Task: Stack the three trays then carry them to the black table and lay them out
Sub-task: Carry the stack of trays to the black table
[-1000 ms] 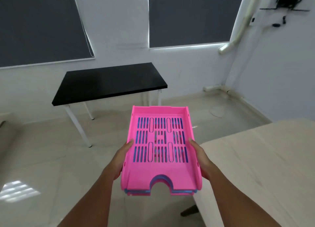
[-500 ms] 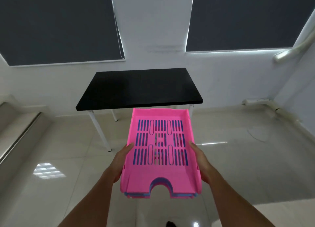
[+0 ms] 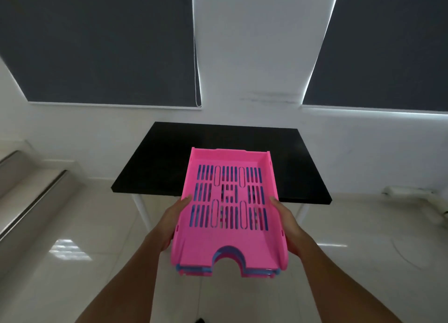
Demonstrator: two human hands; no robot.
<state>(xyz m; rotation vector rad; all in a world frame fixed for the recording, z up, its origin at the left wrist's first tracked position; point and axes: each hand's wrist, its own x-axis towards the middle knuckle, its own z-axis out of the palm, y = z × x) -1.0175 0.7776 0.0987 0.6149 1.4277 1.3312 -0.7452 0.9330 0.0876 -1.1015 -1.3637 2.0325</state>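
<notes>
Carrying step: both hands' fingers (image 3: pixel 188 197) clamp the stack (image 3: pixel 230 216) before the desk (image 3: pixel 157 167); next, set it down, spread 3 trays.

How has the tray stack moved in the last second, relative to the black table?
Yes. The tray stack, held by the left hand and right hand, has come closer to the black table; its far end now overlaps the tabletop.

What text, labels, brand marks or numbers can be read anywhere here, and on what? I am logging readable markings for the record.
None can be read. The stack of trays, held by the left hand and the right hand, shows only slots, no label. The black table, the blinds and the wall carry no writing.
</notes>
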